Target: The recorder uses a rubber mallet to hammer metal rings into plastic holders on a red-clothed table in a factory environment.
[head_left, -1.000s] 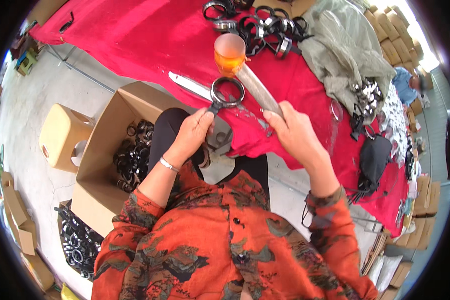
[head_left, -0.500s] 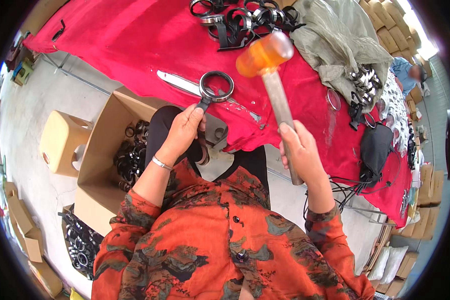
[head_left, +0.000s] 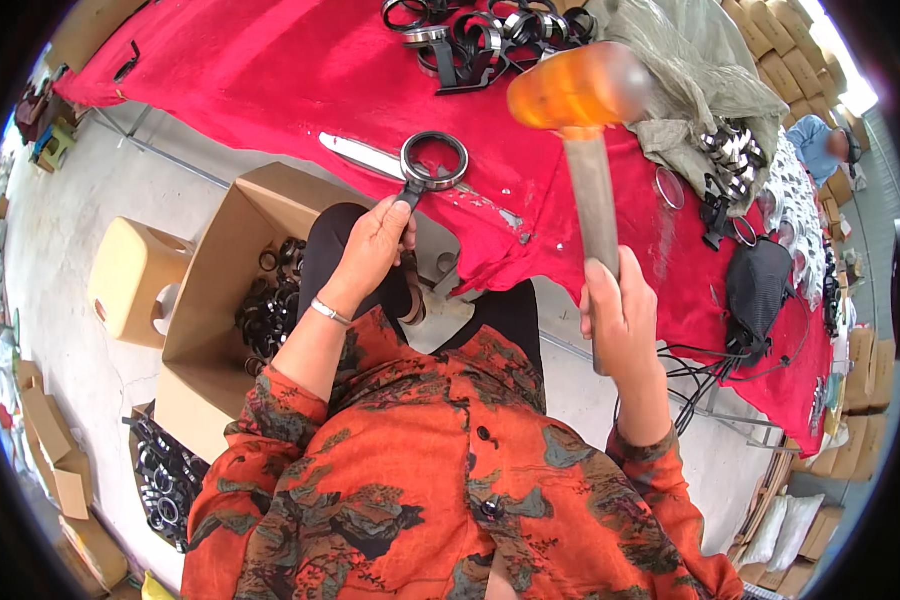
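Left hand (head_left: 375,245) pinching black ring clamp (head_left: 433,160); right hand (head_left: 620,315) gripping orange-headed mallet (head_left: 582,130).

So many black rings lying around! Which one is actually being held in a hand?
The black ring clamp at the table's near edge, gripped by its stem in the left hand. The others lie loose in the far pile and the cardboard box.

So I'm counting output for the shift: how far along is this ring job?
Done, it seems: black rings fill the cardboard box beside the knees. In hand: the left hand holds one ring clamp on the red table; the right hand raises an orange-headed mallet. Left: a pile of rings farther back on the table.
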Available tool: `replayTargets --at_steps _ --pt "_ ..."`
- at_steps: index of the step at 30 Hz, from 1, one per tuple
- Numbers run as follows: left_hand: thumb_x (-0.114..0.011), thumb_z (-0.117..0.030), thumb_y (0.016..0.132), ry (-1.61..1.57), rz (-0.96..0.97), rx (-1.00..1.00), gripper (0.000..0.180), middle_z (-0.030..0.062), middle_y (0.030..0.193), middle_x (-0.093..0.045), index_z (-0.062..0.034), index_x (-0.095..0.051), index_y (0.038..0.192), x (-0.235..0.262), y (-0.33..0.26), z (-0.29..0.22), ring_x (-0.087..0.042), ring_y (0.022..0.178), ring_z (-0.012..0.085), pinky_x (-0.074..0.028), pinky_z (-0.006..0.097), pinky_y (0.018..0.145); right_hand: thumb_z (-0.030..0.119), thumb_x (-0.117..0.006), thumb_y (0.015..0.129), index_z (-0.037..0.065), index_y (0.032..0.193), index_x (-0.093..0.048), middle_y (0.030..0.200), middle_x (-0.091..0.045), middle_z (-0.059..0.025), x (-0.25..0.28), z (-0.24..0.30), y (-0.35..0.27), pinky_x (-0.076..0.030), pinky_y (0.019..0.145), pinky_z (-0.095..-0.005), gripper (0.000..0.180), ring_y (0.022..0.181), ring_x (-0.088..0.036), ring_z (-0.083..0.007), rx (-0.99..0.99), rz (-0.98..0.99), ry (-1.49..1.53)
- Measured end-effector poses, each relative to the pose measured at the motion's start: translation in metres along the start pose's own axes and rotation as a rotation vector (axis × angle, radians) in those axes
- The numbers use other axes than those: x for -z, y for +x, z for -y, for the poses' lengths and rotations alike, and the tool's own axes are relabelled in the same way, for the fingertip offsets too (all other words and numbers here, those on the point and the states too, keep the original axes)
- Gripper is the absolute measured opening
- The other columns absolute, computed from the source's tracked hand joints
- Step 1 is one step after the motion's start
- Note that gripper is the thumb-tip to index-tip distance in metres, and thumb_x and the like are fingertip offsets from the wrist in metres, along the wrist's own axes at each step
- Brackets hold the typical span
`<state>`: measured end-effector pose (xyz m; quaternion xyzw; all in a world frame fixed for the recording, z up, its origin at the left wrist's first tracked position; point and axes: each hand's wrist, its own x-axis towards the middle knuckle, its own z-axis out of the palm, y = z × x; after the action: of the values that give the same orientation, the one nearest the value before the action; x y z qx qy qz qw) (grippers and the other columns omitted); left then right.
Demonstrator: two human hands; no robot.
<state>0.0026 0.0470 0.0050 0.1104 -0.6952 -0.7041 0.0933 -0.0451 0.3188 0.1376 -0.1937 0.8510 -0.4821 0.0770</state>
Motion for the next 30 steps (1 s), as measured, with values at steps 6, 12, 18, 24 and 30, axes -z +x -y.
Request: replayTargets --at_steps 6,12,18,24,30 --pt "-0.04 -0.037 0.101 0.03 -0.028 0.031 0.036 0.0 0.071 -0.054 -0.0064 -0.054 0.089 -0.007 0.001 -0.007 -0.053 0.062 0.0082 -0.041 0.02 0.052 0.027 -0.057 0.093 -0.001 0.093 -0.049 0.065 -0.058 -0.0192 -0.034 -0.061 -0.019 -0.046 0.055 -0.0417 0.029 0.062 -0.06 -0.0406 0.028 0.073 -0.14" --pt "-0.043 -0.037 0.1 -0.037 -0.042 -0.02 0.037 -0.0002 0.069 -0.053 -0.0063 -0.053 0.083 -0.008 0.002 0.003 -0.05 0.06 0.0073 -0.04 0.022 0.049 0.025 -0.061 0.091 -0.001 0.095 -0.052 0.064 -0.057 -0.0149 -0.018 0.011 -0.004 -0.047 0.054 -0.0375 0.028 0.059 -0.061 -0.0318 0.271 0.044 -0.112" --pt "-0.044 -0.036 0.099 0.087 -0.083 -0.074 0.04 0.0046 0.067 -0.054 -0.0021 -0.052 0.081 -0.014 0.002 -0.005 -0.053 0.06 0.0137 -0.044 0.028 0.057 0.032 -0.059 0.089 -0.001 0.095 -0.047 0.071 -0.061 -0.0233 -0.064 0.009 0.032 -0.047 0.061 -0.0495 0.036 0.07 -0.062 -0.0426 0.229 0.218 -0.57" --pt "-0.046 -0.032 0.099 0.071 -0.076 -0.043 0.036 0.0057 0.068 -0.055 -0.0008 -0.052 0.081 -0.013 0.002 -0.005 -0.055 0.065 0.0144 -0.045 0.028 0.063 0.034 -0.058 0.091 -0.002 0.093 -0.047 0.07 -0.06 -0.0243 -0.039 0.036 0.053 -0.047 0.06 -0.0481 0.037 0.069 -0.062 -0.0428 0.226 0.234 -0.463" --pt "-0.047 -0.033 0.098 0.075 -0.045 -0.061 0.037 0.0041 0.068 -0.054 -0.0017 -0.053 0.081 -0.015 0.002 -0.008 -0.055 0.066 0.0129 -0.045 0.028 0.062 0.032 -0.058 0.092 -0.002 0.085 -0.048 0.064 -0.057 -0.0183 -0.029 -0.012 0.042 -0.045 0.05 -0.0383 0.036 0.052 -0.057 -0.0285 -0.172 0.097 -0.28"
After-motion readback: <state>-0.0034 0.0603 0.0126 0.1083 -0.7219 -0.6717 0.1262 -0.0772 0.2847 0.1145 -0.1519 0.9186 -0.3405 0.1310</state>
